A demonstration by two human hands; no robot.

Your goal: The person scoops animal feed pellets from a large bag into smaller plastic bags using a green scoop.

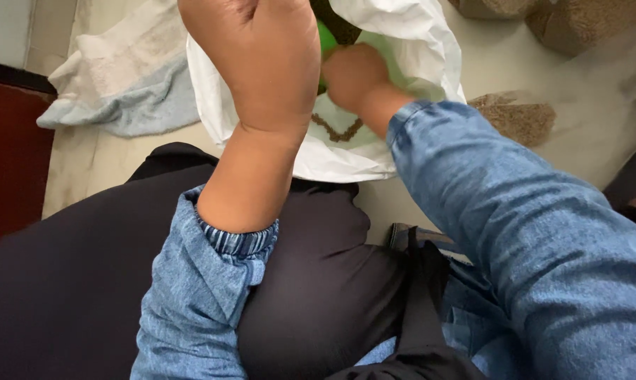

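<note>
Head view looks down on our two hands at a white bag. Our left hand is at 12 o'clock, raised and close to the camera. It is closed into a fist at the bag's rim, and we think its grip is pinching the bag's edge, though the fingers are hidden behind the hand. Our right hand is just to the right, at about 1 o'clock, reaching down inside the bag. It is blurry. It is touching something green, but we cannot tell what that thing is or if the grip is tight on it. Brown grains lie in a line at the bottom of the bag.

Both arms wear blue sleeves. Our dark lap fills the low part of the view, at 6 o'clock.

On the floor, a pale cloth lies at 10 o'clock. A pile of brown grain sits at 3 o'clock, beside the bag.
</note>
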